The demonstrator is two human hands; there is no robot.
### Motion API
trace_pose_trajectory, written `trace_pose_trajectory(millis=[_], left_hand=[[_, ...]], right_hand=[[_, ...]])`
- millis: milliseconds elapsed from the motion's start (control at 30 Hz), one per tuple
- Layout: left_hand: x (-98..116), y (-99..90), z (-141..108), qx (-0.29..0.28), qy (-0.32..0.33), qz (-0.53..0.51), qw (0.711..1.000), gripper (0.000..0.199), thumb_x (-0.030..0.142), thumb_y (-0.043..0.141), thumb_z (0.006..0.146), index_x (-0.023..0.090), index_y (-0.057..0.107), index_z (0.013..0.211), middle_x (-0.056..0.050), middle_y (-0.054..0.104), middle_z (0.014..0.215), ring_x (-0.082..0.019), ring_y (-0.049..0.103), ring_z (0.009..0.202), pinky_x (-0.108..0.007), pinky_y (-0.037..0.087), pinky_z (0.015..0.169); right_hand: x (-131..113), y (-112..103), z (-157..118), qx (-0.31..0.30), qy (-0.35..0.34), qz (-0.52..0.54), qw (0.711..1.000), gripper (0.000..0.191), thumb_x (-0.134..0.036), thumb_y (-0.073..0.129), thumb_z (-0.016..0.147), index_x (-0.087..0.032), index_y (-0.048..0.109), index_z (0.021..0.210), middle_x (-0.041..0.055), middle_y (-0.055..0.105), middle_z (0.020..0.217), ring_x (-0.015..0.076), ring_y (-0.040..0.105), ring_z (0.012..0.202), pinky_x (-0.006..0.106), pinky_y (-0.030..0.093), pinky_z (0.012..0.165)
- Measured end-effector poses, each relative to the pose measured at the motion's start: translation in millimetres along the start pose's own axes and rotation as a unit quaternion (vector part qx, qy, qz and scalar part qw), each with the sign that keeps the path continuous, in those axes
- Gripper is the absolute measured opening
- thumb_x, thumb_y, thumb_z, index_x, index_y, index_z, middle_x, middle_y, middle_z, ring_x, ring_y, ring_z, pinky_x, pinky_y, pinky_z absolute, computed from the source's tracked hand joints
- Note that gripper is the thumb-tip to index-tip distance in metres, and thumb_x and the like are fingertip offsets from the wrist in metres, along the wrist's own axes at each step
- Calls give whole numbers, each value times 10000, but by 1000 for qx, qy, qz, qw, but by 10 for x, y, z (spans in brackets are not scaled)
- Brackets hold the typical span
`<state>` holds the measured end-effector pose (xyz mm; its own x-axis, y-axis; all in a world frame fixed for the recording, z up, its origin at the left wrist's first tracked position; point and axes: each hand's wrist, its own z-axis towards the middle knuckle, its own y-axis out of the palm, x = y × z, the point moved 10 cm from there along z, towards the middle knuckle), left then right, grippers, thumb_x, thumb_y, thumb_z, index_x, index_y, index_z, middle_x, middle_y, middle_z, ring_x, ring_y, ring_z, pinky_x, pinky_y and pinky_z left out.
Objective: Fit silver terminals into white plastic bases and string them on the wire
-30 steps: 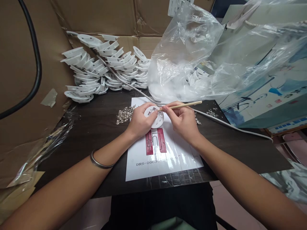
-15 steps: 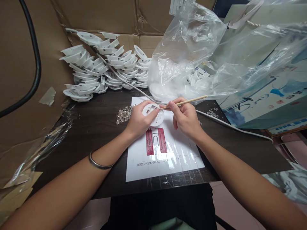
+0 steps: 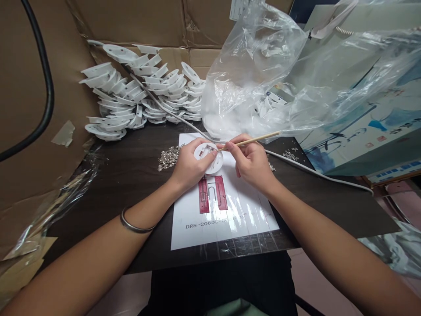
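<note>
My left hand [image 3: 192, 163] grips a round white plastic part [image 3: 215, 166] by its edge, thumb across its face. Slots and a small dark piece show on that face. Between the fingers of my right hand [image 3: 251, 160] is a thin wooden stick [image 3: 259, 138], perhaps a chopstick, slanting down to the left. Its tip reaches the part near my left thumb; whether it touches is too small to tell. Beneath both hands lies a white printed sheet [image 3: 226, 232] with a red and grey drawing. Small metal pieces [image 3: 168, 159] are heaped left of my left hand.
Many similar white parts [image 3: 115, 107] are piled at the back left. A clear plastic bag [image 3: 250, 74] holding more white pieces stands behind my hands. A grey cable [image 3: 305, 169] crosses the dark table [image 3: 108, 193]. More metal pieces [image 3: 290, 155] lie at right.
The stick's tip has shifted slightly leftward against the white part, and my right hand has moved a little left with it. The whole view has shifted slightly.
</note>
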<state>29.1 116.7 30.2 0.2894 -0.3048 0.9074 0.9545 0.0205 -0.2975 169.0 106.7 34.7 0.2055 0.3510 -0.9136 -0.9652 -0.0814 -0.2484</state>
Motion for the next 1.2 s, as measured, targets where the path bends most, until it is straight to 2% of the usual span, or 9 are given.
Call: trace_pose_trajectory(millis=[300,433,567,733,833,1033,1200], left_hand=[[-143,47,-19,9,-61,-76,995,144,271,715,686,168,636,747,2,600,643,-125,534,569,-265,420,515],[-204,64,-25,11,-81,-98,992,164,271,725,671,162,635,753,7,584,632,-118,522,552,-260,404,495],[-199,37,-16,22,-73,-99,992,142,257,713,679,164,620,734,10,570,633,-116,516,556,-263,402,509],[-102,22,-3,3,-51,-71,996,118,250,697,688,167,626,732,9,570,623,-127,514,562,-272,409,525],[-68,15,-5,-3,-43,-73,996,116,255,686,689,173,623,741,16,564,614,-122,501,552,-260,396,515],[-65,22,-10,-3,-37,-68,997,120,248,681,688,170,617,752,20,566,618,-110,489,551,-246,387,518],[-72,15,-9,4,-40,-71,997,122,228,696,674,165,617,743,22,562,625,-102,482,553,-243,382,519]], right_hand=[[-17,-10,4,20,-33,-21,999,188,-354,520,926,-203,576,830,33,718,865,148,666,781,273,439,575],[-44,19,-5,19,-55,-64,996,200,-325,513,932,-197,598,804,19,681,827,126,631,722,268,438,582],[-60,60,-25,13,-75,-114,991,208,-332,518,935,-205,618,804,1,633,728,103,541,604,279,406,569],[69,17,-27,28,-22,-28,999,270,-424,503,937,-196,591,822,6,627,683,105,522,543,284,385,533],[66,1,-27,38,-19,6,999,286,-440,502,936,-187,594,838,36,680,782,116,567,588,298,426,588],[-2,-17,-24,48,-38,-3,998,239,-400,497,942,-193,568,843,62,712,936,139,636,721,307,459,648],[-73,-15,-39,52,-66,-67,994,188,-332,483,948,-209,567,833,31,699,846,137,636,728,290,440,611]])
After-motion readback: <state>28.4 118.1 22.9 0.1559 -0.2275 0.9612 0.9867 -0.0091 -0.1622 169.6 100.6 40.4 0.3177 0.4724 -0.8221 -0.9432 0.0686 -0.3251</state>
